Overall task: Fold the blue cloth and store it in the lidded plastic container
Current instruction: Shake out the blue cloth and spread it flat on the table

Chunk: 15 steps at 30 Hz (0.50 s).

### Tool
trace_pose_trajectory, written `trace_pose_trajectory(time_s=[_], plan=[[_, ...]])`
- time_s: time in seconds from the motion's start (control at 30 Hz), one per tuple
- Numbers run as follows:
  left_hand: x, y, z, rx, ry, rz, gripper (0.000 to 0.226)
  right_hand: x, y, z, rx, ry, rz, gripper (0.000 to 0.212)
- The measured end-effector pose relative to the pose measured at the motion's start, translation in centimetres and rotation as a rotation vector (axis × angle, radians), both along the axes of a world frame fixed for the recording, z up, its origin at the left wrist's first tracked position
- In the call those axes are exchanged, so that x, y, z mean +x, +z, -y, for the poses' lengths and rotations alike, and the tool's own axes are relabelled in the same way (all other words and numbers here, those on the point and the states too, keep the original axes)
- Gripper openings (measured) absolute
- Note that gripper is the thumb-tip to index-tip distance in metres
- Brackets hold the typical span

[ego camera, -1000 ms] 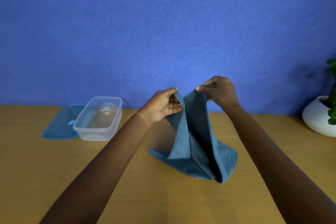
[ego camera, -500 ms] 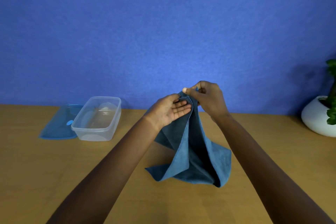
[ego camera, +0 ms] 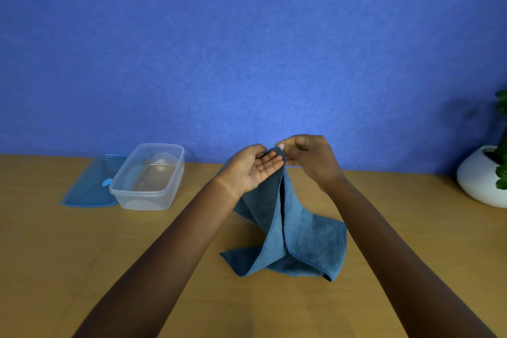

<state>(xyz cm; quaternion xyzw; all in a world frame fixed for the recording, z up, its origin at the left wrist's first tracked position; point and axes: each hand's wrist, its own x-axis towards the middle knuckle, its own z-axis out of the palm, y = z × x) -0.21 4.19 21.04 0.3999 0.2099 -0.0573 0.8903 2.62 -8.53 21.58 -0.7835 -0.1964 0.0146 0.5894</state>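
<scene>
The blue cloth hangs from both hands above the wooden table, its lower edges resting on the surface. My right hand pinches the top corners together. My left hand lies against the cloth just below them, palm toward me and fingers stretched flat, thumb behind the fabric. The clear plastic container stands uncovered at the back left. Its blue lid lies flat on the table, touching the container's left side.
A white round pot with a green plant stands at the right edge near the blue wall. Bare wood lies in front of the cloth and between the cloth and the container.
The two hands came together, bringing the cloth's top corners side by side. My left hand's fingers went from a pinch to lying flat on the fabric. The hanging cloth narrowed into a doubled panel.
</scene>
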Motion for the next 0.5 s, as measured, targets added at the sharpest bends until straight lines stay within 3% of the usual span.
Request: trace_pose_trajectory(time_s=[0.1, 0.23, 0.37, 0.5], plan=[[-0.01, -0.26, -0.25, 0.037, 0.005, -0.004, 0.020, -0.30, -0.20, 0.10, 0.080, 0.080, -0.186, 0.020], [-0.29, -0.38, -0.18, 0.046, -0.011, -0.002, 0.021, -0.30, 0.01, 0.36, 0.108, 0.081, -0.261, 0.022], [-0.57, -0.23, 0.14, 0.052, -0.026, 0.000, 0.019, -0.06, 0.43, 0.66, 0.138, 0.008, -0.187, 0.020], [-0.70, -0.04, 0.31, 0.043, -0.035, -0.001, 0.021, -0.54, 0.66, 0.47, 0.025, 0.020, 0.010, 0.015]])
